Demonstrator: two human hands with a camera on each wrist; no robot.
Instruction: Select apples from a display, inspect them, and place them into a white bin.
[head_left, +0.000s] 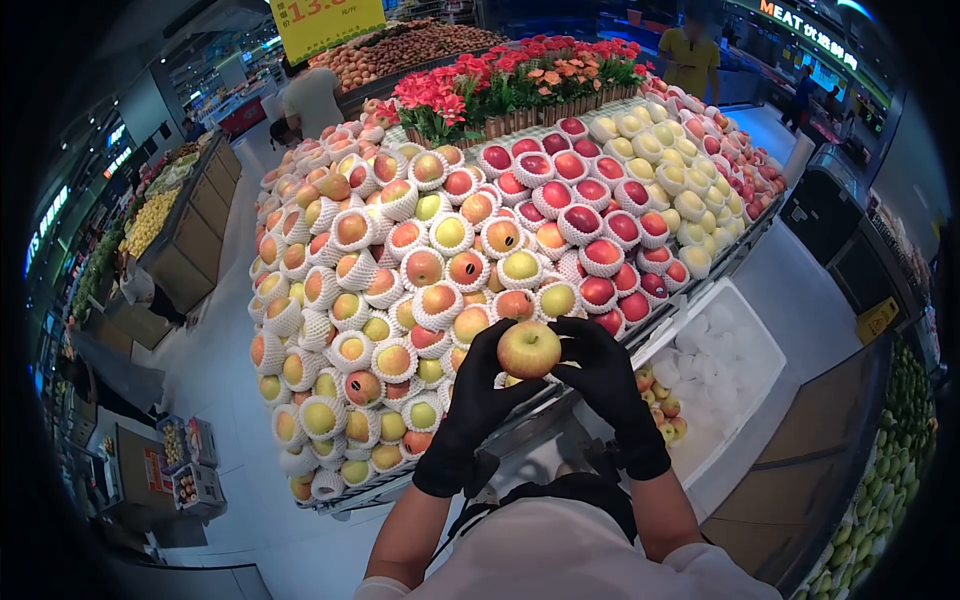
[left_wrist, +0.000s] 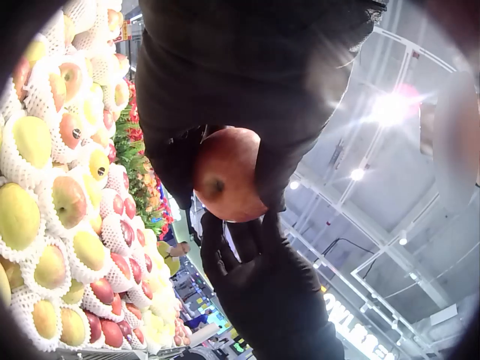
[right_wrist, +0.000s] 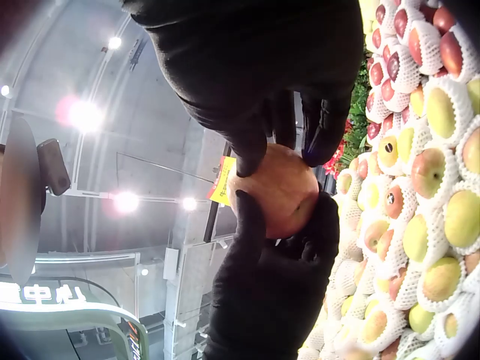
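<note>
1. While the left hand (head_left: pixel 474 392) gripped one side of a red-and-yellow apple (head_left: pixel 529 350) with curled fingers, the right hand (head_left: pixel 604 374) pinched its other side
2. The apple was held between both black gloves, near piled net-wrapped apples (head_left: pixel 438 300)
3. Below, to the right, stood a white bin (head_left: pixel 705 412)

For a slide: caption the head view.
Gloved left hand and right hand hold an apple in front of netted fruit.

Apple (head_left: pixel 529 352) yellow, blushed red. Left hand (head_left: pixel 482 378), right hand (head_left: pixel 602 372): gloved black. Head view, clock round apple: nets (head_left: pixel 318 330) white mesh, 9; sign (head_left: pixel 335 32) yellow and red, 11; flowers (head_left: pixel 490 75) red and orange, 12.
</note>
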